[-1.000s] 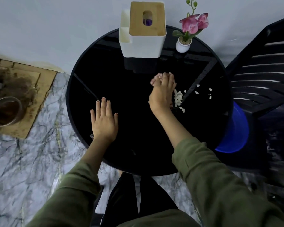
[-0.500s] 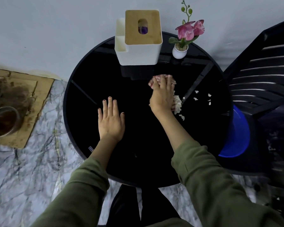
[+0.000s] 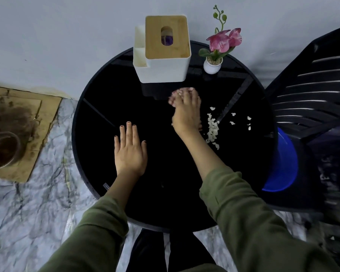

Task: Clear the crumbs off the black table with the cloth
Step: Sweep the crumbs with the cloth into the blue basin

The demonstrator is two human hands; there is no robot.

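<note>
Fingers (image 3: pixel 186 96) of the right hand (image 3: pixel 186 114) are lying stretched and close together, pressing flat down on a pink cloth (image 3: pixel 173 99) whose mottled edge is peeking out past the fingertips and along their left side; most of it is hidden under the palm, so the hand is pinning it rather than clenching it. Cloth like this is looking soft, light and limp, so it is likely going to bunch up unless the whole palm is spreading it, and a flat press from above seems the better hold over a pinch at one corner. Just to the right of those fingers, the crumbs (image 3: pixel 212 130) are lying in a loose white line beside the wrist, with a few strays (image 3: pixel 233 122) scattered farther right; they are looking dry, light and easy to flick, so a slow sweep is probably keeping them together. The wrist is running straight back into an olive sleeve (image 3: pixel 243 213), the forearm angling in from the lower right. Well to the left of the cloth, the left hand (image 3: pixel 130 152) is resting palm down on the black table (image 3: pixel 98 138), fingers released and holding nothing, seemingly bracing. Beyond the fingertips, a white tissue box (image 3: pixel 161 61) is standing very close, a small potted orchid (image 3: pixel 217 54) beside it, and a blue bucket (image 3: pixel 283 163) is sitting below the table's right rim.
</note>
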